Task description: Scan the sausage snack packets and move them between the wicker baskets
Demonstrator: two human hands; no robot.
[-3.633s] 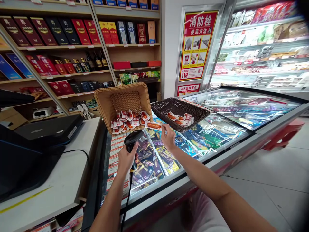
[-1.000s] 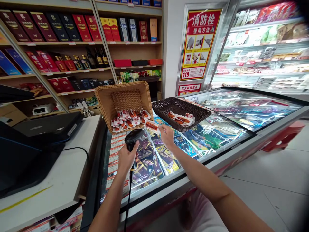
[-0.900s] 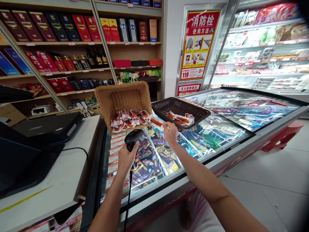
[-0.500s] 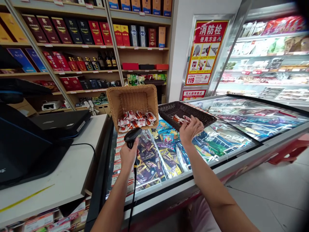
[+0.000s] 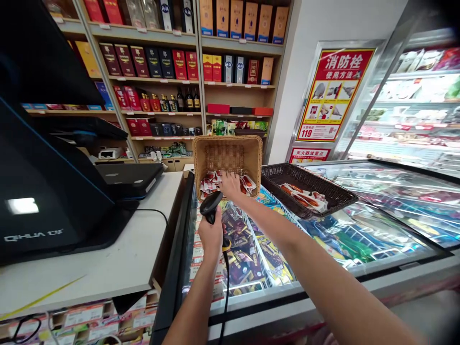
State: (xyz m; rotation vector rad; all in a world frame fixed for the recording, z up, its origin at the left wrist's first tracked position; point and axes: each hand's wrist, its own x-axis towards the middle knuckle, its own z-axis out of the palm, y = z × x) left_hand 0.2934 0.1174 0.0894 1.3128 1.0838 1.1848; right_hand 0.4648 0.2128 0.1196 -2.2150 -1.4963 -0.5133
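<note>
My left hand (image 5: pixel 212 235) is wrapped round the handle of a black handheld barcode scanner (image 5: pixel 211 205), whose cord hangs down past my wrist. Its head points towards the tan wicker basket (image 5: pixel 227 141), which is tipped so that its opening faces me. Small red-and-white snack packets (image 5: pixel 247 183) lie heaped along the basket's lower side. My right hand (image 5: pixel 231 186) reaches into that basket, its fingers stretched out over the packets; the fingertips are partly lost among them. Beside it, a dark brown wicker tray (image 5: pixel 336 189) holds several similar packets (image 5: pixel 305 196).
Basket and tray rest on the glass top of a chest freezer (image 5: pixel 359 239) with packaged goods inside. On the left, a white counter (image 5: pixel 143 244) carries a black checkout terminal (image 5: pixel 53 191). Shelves of boxes and bottles (image 5: pixel 158 62) stand behind. A red poster (image 5: pixel 334 96) hangs on the wall.
My right hand has moved left from the dark tray into the tan basket. More packets show in the tray. My left hand still holds the scanner; the view has shifted left.
</note>
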